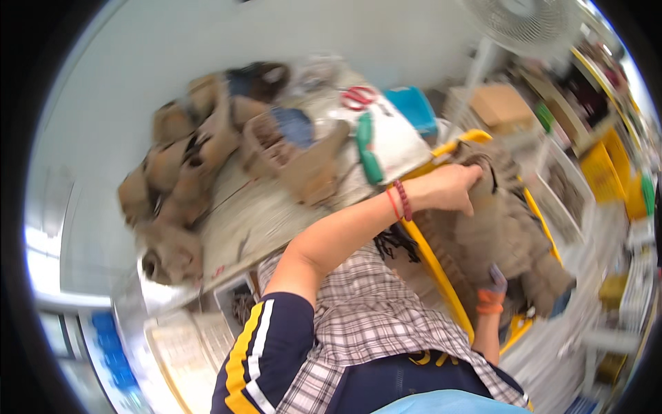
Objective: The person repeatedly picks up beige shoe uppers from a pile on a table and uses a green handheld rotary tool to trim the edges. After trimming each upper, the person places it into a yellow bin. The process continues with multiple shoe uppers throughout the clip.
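Observation:
My bare left hand, with red bracelets at its wrist, reaches across to the right. Its fingers are closed on the upper edge of a brown suede-like piece, whose exact kind I cannot make out. Lower down, my right hand wears a glove with an orange cuff and is against the lower part of the brown pieces; its fingers are blurred and partly hidden. Both hands are over a yellow crate heaped with more brown pieces.
Left of the crate, a worktable carries several tan hollow pieces, red-handled scissors and a green tool-like object. Beyond are a blue bin, a standing fan, a cardboard box and a white crate.

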`<action>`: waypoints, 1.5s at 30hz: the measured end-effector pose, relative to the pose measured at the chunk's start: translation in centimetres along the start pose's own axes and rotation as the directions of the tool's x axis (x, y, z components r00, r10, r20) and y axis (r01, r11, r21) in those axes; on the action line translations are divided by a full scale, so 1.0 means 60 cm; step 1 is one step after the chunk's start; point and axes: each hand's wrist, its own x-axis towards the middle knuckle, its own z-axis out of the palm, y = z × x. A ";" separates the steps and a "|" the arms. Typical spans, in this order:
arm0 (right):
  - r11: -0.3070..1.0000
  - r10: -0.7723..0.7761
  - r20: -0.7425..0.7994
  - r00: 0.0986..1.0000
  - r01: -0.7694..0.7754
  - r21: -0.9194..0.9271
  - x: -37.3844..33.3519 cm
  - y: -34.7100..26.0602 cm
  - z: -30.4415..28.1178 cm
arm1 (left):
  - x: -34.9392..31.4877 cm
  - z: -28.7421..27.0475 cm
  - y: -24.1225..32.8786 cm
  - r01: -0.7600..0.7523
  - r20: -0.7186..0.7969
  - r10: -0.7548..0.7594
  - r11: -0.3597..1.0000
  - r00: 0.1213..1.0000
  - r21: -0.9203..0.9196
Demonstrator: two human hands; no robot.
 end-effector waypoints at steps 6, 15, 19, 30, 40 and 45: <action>0.640 0.357 0.300 0.884 -0.466 0.611 0.185 -0.205 -0.049 | -0.299 -0.062 -0.016 0.155 -0.161 -0.233 0.907 0.959 -0.390; 0.739 -0.461 0.541 0.704 -0.032 0.673 0.491 -0.663 0.231 | -0.653 0.033 -0.036 -0.373 -0.834 -0.467 0.747 0.293 -0.550; 0.634 -0.404 0.480 0.779 -0.141 0.761 0.562 -0.660 0.445 | -0.704 0.057 -0.118 -0.293 -0.869 -0.479 0.819 0.126 -0.494; 0.449 -0.143 0.345 0.928 -0.250 0.858 0.570 -0.425 0.542 | -0.800 0.136 -0.191 -0.376 -0.808 -0.588 0.757 -0.034 -0.535; 0.901 0.293 0.414 0.862 -0.104 -0.421 0.480 -0.426 0.502 | -0.833 0.118 -0.044 -0.109 -0.894 -0.421 0.907 -0.156 -0.408; 0.946 0.253 0.473 0.844 -0.318 0.061 0.503 -0.346 0.504 | -0.869 0.120 0.018 0.045 -0.874 -0.372 0.913 -0.312 -0.405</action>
